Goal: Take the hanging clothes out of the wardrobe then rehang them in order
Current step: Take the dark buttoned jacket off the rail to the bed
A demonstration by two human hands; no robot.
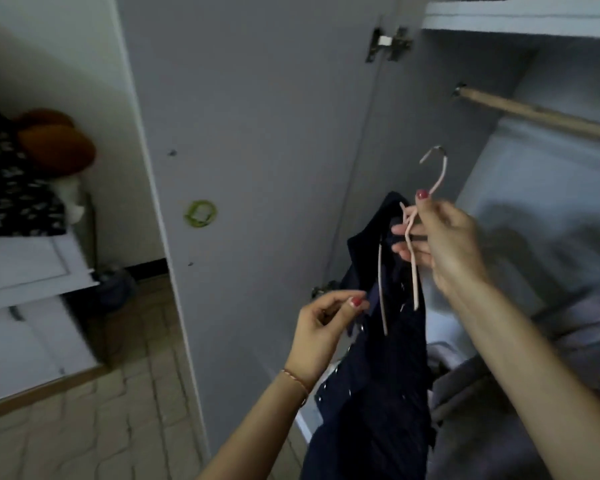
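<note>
Two hands hold one garment (378, 393) before the open wardrobe (534, 26). The right hand (447, 244) pinches the pink hanger (413, 258) at its neck, below the bare rail (541, 116) to the far right. The left hand (321, 337) pinches the dark cloth's left edge.

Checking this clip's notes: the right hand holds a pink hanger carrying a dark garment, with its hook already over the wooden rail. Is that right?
Not quite. In the head view the right hand holds the pink hanger with the dark garment, but its hook hangs free below the wooden rail.

Dim, soft, slightly blurred view, edges bent by wide-angle distortion.
</note>
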